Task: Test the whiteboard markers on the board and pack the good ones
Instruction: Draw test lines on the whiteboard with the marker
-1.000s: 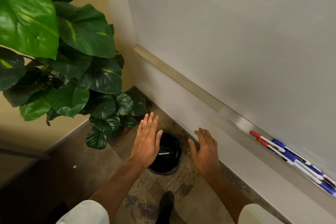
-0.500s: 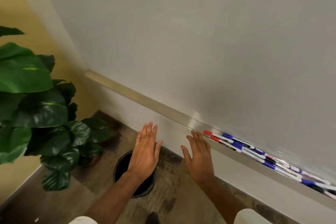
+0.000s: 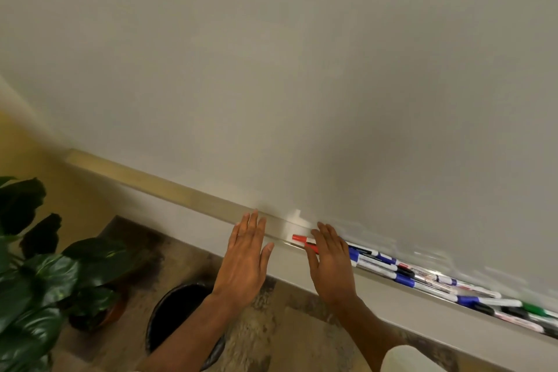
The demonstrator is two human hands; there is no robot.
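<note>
While both hands hover palms down: leafy plant (image 3: 36,275) far left on floor; black bin (image 3: 178,311) under left forearm. Left hand (image 3: 244,260) flat, fingers straight, empty, before bare tray ledge (image 3: 181,193). Right hand (image 3: 332,263) flat, empty, over red-capped markers (image 3: 299,238); contact unclear. Marker row (image 3: 404,279) of blue, black, green lies in tray, running right beneath whiteboard (image 3: 302,69).

text: none legible | markers (image 3: 422,276): label print blurred, unreadable

Capped markers (image 3: 422,276) lie along the tray (image 3: 279,229); red, blue, black, green.
</note>
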